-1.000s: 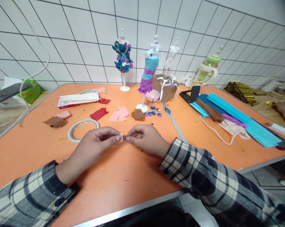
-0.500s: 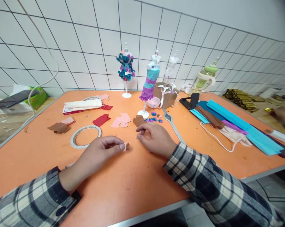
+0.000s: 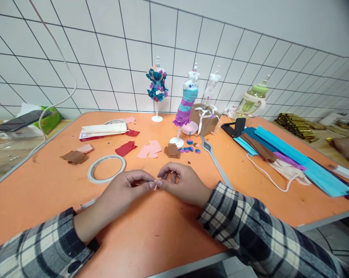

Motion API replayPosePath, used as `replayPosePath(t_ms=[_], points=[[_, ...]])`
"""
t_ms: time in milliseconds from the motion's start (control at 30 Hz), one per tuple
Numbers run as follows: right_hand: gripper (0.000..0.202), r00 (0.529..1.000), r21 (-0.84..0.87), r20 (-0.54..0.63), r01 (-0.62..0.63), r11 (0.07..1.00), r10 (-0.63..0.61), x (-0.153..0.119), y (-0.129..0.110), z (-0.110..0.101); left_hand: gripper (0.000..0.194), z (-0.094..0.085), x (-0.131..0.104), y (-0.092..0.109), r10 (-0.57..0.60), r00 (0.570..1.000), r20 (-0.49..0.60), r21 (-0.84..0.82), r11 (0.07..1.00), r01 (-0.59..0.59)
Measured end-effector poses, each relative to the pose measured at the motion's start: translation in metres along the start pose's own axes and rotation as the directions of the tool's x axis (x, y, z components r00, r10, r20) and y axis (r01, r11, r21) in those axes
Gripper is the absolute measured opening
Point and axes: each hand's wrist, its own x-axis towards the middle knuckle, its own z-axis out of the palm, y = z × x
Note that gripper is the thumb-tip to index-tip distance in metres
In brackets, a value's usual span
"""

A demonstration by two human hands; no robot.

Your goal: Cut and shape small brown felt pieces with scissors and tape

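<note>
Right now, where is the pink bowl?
In the head view, the pink bowl sits right of centre toward the far side of the table, just behind the striped mannequin, at the left side of the brown bag.

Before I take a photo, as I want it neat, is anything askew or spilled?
The striped dress form leans right, unlike the upright teal one, though the view may exaggerate it. No spill shows on the table.

A small craft workspace is showing here, its kind of building unclear; dress forms [image 3: 186, 101] are standing on an orange table [image 3: 128, 239] against a tiled wall [image 3: 110, 50]; cut paper pieces [image 3: 150, 149], a tape roll [image 3: 91, 173] and blue strips [image 3: 302, 158] are lying around.
</note>
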Motion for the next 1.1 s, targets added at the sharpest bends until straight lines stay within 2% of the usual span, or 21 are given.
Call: replayPosePath(t_ms=[100, 233, 400, 533, 700, 767, 900, 1100], points=[[0.012, 1.000, 0.012, 0.000, 0.005, 1.000, -0.005, -0.001, -0.002, 0.000, 0.023, 0.000, 0.000, 0.002, 0.007, 1.000, -0.015, 0.000, 1.000, -0.007], [0.015, 0.997, 0.037, 0.038, -0.068, 0.997, 0.066, -0.001, -0.001, 0.000, 0.021, 0.000, 0.000, 0.004, 0.015, 0.998, -0.060, -0.022, 1.000, -0.017], [0.025, 0.996, 0.224, 0.084, -0.044, 0.973, 0.026, -0.001, -0.001, 0.002, 0.024, -0.001, 0.000, 0.000, -0.005, 0.998, -0.057, -0.056, 0.998, 0.002], [0.016, 0.993, 0.280, 0.055, -0.120, 0.953, 0.108, 0.001, -0.002, 0.003, 0.029, 0.000, -0.001, 0.000, 0.027, 0.998, -0.064, 0.040, 0.999, -0.024], [0.023, 0.977, 0.388, 0.118, -0.210, 0.898, 0.178, 0.004, -0.003, -0.004, 0.049, 0.001, 0.000, 0.001, 0.048, 0.985, -0.165, 0.164, 0.986, -0.020], [0.023, 0.974, 0.411, 0.136, -0.222, 0.884, 0.182, 0.004, -0.002, -0.006, 0.047, 0.001, 0.002, 0.000, 0.036, 0.990, -0.137, 0.154, 0.988, -0.014], [0.026, 0.970, 0.383, 0.165, -0.229, 0.895, 0.177, 0.003, -0.002, -0.007, 0.032, 0.000, 0.004, -0.003, 0.052, 0.998, 0.023, 0.091, 0.994, -0.054], [0.041, 0.963, 0.415, 0.210, -0.243, 0.877, 0.168, -0.001, -0.004, -0.004, 0.028, 0.000, 0.003, -0.003, 0.042, 0.998, 0.039, 0.098, 0.994, -0.046]])
